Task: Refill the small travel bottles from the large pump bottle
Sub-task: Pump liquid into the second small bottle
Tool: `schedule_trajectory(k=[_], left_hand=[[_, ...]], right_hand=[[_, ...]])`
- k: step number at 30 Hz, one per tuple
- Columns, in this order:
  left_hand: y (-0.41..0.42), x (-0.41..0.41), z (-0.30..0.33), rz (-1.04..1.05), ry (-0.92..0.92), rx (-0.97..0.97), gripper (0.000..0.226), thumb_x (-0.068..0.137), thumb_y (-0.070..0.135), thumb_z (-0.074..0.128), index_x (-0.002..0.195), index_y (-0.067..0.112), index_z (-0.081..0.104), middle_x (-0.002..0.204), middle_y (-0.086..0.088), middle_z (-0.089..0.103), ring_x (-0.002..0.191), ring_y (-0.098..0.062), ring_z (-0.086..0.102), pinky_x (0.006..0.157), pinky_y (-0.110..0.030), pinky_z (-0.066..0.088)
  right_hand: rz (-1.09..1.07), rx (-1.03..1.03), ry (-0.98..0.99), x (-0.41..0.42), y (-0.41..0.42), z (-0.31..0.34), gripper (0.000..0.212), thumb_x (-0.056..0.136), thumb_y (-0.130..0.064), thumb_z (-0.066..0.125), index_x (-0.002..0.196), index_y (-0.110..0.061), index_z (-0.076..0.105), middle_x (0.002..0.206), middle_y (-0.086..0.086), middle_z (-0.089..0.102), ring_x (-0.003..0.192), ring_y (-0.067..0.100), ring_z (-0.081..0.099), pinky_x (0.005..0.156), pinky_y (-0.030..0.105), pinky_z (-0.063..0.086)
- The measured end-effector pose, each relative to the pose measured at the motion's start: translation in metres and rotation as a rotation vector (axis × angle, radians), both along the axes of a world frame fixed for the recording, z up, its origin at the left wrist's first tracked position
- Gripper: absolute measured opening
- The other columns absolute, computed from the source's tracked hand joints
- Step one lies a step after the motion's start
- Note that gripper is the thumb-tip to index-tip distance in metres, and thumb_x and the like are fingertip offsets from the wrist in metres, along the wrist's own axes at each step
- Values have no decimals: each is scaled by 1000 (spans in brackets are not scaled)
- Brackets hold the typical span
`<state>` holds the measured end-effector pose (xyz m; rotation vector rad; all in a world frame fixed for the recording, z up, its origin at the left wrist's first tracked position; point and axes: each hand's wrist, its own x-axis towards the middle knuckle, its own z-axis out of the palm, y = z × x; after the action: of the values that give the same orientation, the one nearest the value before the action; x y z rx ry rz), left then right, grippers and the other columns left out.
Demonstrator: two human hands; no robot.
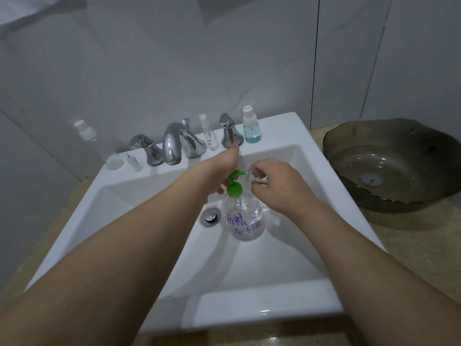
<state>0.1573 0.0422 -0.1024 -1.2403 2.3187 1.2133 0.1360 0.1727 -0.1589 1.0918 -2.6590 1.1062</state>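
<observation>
A clear pump bottle (245,221) with a green pump head (234,186) and purple writing stands in the white sink (139,196). My left hand (222,168) rests on top of the pump head. At the green nozzle, my right hand (277,183) holds a small clear travel bottle (253,174), mostly hidden by my fingers. On the sink's back ledge stand a slim clear spray bottle (209,132), a spray bottle with blue liquid (250,123), a tall clear spray bottle (94,143) at the left and a tiny pump part (133,162).
A chrome faucet (178,143) with two handles (147,148) (229,131) runs along the back ledge. The chrome drain stopper (210,216) sits left of the pump bottle. A dark glass basin (389,166) stands on the beige counter (411,248) at the right.
</observation>
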Motion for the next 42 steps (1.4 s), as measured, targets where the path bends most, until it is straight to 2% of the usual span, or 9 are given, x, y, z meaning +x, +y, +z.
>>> schedule_trajectory(k=[3, 5, 8, 13, 22, 30, 34, 39, 42], left_hand=[[2, 1, -1, 3, -13, 2, 68, 90, 69, 19, 107, 15, 57, 96, -4, 61, 103, -36, 55, 76, -54, 29], [5, 4, 0, -9, 7, 8, 59, 96, 59, 21, 114, 13, 53, 94, -3, 60, 93, -32, 54, 67, -40, 34], [11, 9, 1, -39, 33, 14, 42, 101, 42, 24, 115, 12, 50, 95, -5, 58, 69, -21, 45, 51, -31, 24], [18, 12, 0, -43, 75, 32, 25, 103, 23, 26, 101, 9, 47, 72, -5, 45, 56, -17, 35, 48, -29, 18], [19, 14, 6, -34, 73, 25, 32, 103, 34, 27, 84, 14, 43, 75, -4, 45, 62, -18, 36, 50, -29, 17], [11, 9, 13, 1, 142, 56, 38, 101, 41, 30, 117, 14, 53, 106, -7, 56, 73, -18, 47, 50, -30, 21], [16, 11, 13, -9, 121, 65, 31, 103, 39, 29, 104, 14, 48, 84, -4, 53, 82, -22, 48, 51, -29, 23], [18, 12, 6, -27, 95, 56, 32, 102, 27, 32, 75, 14, 42, 72, -4, 51, 61, -18, 41, 48, -26, 20], [19, 14, 3, -23, 107, 76, 31, 101, 15, 33, 72, 9, 43, 69, -8, 49, 56, -19, 40, 25, -15, 24]], right_hand=[[0, 16, 0, -1, 0, 0, 21, 80, -17, 58, 100, -16, 64, 95, -1, 59, 90, 19, 54, 75, 30, 44], [-1, 17, -7, -1, 0, -1, 19, 79, -17, 58, 97, -14, 63, 94, 0, 59, 89, 20, 54, 76, 31, 45], [-1, 45, -17, -1, -1, -2, 20, 77, -16, 58, 97, -13, 64, 94, 1, 60, 89, 22, 55, 77, 34, 47], [-6, 91, -62, -1, 0, -4, 18, 77, -14, 58, 94, -14, 64, 91, -1, 62, 85, 21, 56, 74, 32, 47], [3, 64, -76, -1, 0, -1, 14, 77, -13, 58, 90, -16, 62, 89, -2, 62, 84, 21, 57, 75, 33, 49], [-6, 6, 4, -2, -1, -3, 15, 77, -18, 57, 91, -14, 62, 90, -1, 60, 82, 20, 56, 74, 37, 50], [-6, 15, -9, -3, -2, -1, 15, 76, -17, 57, 90, -14, 62, 88, -1, 60, 81, 20, 56, 73, 36, 50], [-10, 60, -46, -3, -1, -3, 16, 76, -15, 58, 92, -14, 62, 89, -1, 61, 82, 22, 56, 72, 34, 49], [-5, 89, -85, -2, -1, -6, 16, 76, -14, 58, 92, -15, 62, 89, -1, 62, 83, 22, 57, 74, 35, 49]])
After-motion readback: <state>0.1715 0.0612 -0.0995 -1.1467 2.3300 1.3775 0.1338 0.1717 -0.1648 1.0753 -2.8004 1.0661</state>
